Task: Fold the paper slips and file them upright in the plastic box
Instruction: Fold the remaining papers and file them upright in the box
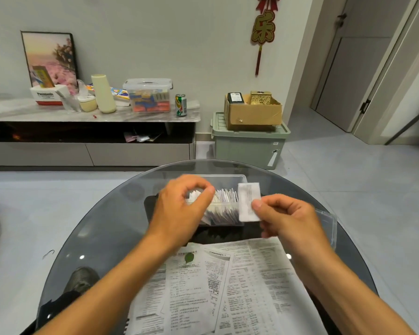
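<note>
The round glass table [102, 228] carries everything in play. Nearest the person, unfolded printed leaflets [228, 286] lie spread in an overlapping pile, not yet folded. Beyond them stands the clear plastic box [228, 178], already lined with a row of folded slips [224, 198] set on edge, and its clear lid [328, 220] lies just to the right, partly behind the right wrist.

The left hand [179, 209] hovers over the left part of the box, fingers curled, thumb and forefinger closing toward the tops of the filed slips; whether they actually pinch one I cannot tell. The right hand [286, 218] pinches a folded paper slip [248, 201] between thumb and forefinger at its right edge, holding it upright above the right end of the box.

The step in hand looks like insertion. To do it well, the left fingers should part the row or press it back to open a gap, and the right hand should lower the slip straight down, crease first, keeping it vertical so that it seats against its neighbours without splaying open or knocking them askew.
</note>
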`<action>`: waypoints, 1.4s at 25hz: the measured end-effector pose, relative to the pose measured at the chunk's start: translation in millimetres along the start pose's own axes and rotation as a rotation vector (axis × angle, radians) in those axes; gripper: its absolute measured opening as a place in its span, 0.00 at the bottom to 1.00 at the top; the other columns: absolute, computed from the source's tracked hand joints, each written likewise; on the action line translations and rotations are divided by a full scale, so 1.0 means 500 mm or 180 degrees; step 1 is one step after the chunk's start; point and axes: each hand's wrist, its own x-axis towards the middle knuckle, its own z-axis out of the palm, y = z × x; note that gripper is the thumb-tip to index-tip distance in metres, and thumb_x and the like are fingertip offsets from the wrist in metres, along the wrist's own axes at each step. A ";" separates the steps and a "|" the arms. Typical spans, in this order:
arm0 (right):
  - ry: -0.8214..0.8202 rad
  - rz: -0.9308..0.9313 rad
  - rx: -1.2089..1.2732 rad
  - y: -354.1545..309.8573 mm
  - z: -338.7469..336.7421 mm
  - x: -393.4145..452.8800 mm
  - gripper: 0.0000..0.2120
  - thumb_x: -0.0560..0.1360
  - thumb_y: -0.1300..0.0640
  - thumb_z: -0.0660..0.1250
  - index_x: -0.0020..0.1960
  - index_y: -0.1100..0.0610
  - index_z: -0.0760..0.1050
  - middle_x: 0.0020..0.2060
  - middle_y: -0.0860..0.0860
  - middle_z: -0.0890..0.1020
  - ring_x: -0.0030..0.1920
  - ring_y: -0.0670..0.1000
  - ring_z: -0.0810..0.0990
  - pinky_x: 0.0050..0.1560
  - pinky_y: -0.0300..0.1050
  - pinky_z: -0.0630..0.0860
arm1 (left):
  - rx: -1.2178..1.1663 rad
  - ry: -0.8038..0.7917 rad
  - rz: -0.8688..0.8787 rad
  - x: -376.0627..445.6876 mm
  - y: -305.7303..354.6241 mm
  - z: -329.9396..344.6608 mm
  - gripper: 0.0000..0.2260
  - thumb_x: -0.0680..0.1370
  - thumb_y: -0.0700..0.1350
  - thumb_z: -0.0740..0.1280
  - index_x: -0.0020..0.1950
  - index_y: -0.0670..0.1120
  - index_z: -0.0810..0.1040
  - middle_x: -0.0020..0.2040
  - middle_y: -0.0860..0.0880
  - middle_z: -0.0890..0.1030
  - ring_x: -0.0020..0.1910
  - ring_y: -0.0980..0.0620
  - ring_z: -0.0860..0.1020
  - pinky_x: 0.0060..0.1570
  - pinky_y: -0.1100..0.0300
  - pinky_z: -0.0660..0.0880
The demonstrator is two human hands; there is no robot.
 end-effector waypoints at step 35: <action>0.0709 -0.1125 -0.3238 -0.014 0.038 0.172 0.08 0.72 0.52 0.72 0.37 0.53 0.80 0.35 0.50 0.82 0.40 0.55 0.80 0.40 0.49 0.79 | 0.2590 -0.2388 0.1824 0.172 -0.027 0.090 0.16 0.82 0.49 0.52 0.65 0.56 0.74 0.52 0.56 0.78 0.49 0.56 0.63 0.51 0.57 0.58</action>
